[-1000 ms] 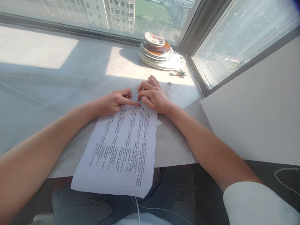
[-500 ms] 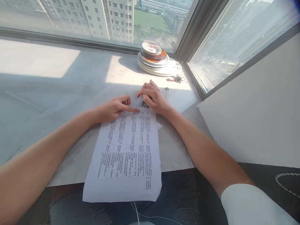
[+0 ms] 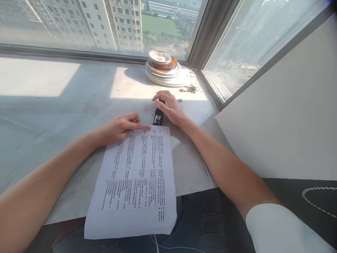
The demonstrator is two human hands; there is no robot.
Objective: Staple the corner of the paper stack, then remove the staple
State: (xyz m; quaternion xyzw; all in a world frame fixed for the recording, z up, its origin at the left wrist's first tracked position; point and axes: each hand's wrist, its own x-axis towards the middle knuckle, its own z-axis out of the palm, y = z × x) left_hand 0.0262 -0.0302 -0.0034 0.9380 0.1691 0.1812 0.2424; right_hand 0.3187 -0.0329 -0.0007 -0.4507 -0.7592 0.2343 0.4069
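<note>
A stack of printed paper sheets [image 3: 139, 182] lies on the stone ledge, its near end hanging over the edge above my lap. My left hand [image 3: 123, 127] rests at the stack's far left corner, index finger stretched along the top edge and the other fingers curled, holding the paper down. Just beyond the far edge of the sheets is a black stapler [image 3: 158, 116], pointing toward the paper. My right hand [image 3: 170, 107] is on the stapler's far end, thumb and fingers around it; that end is partly hidden.
A stack of plates [image 3: 163, 75] stands by the window corner, with a bunch of keys [image 3: 191, 89] beside it. A small dark item [image 3: 180, 101] lies past my right hand. A white wall [image 3: 284, 116] rises on the right. A white cable [image 3: 156, 242] hangs below.
My right hand has lifted and opened somewhat, uncovering more of the stapler, which now shows beyond the paper's edge. My left hand keeps its place on the sheets. The view has shifted slightly.
</note>
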